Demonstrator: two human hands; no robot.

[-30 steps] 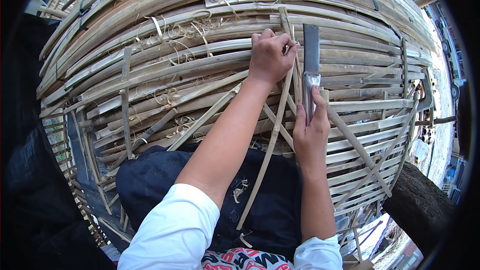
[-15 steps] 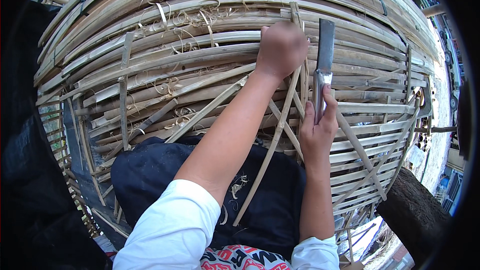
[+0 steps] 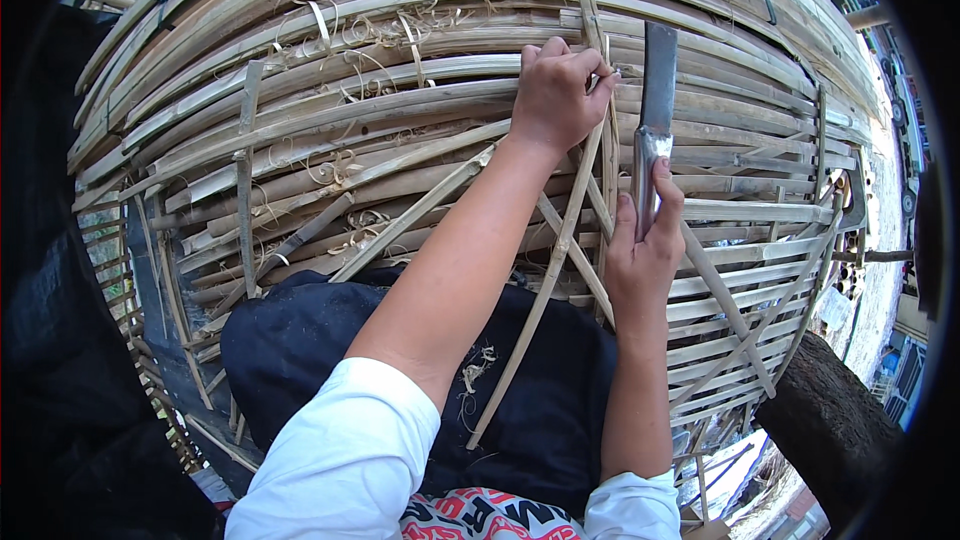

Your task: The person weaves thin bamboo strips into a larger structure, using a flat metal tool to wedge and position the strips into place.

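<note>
My left hand (image 3: 563,95) is closed in a fist, thumb and fingers pinched at the upper end of a thin bamboo strip (image 3: 556,260). The strip slants down over the dark cloth on my lap, and a small pale bit shows at my fingertips. My right hand (image 3: 646,245) grips a knife (image 3: 655,85) by its metal handle, thumb and finger along the sides. Its broad, square-ended blade points up and away, just right of my left fist, apart from it. My palm hides the handle's lower end.
Split bamboo lengths (image 3: 400,155) lie stacked crosswise in front of me, with curled shavings (image 3: 410,35) on them. A dark cloth (image 3: 330,355) covers my lap. Slatted bamboo (image 3: 740,290) spreads at the right, beside a thick dark log (image 3: 830,420).
The knife and my right hand have shifted slightly right, the blade tip also a little upward. My left fist has stayed nearly in place and is no longer blurred.
</note>
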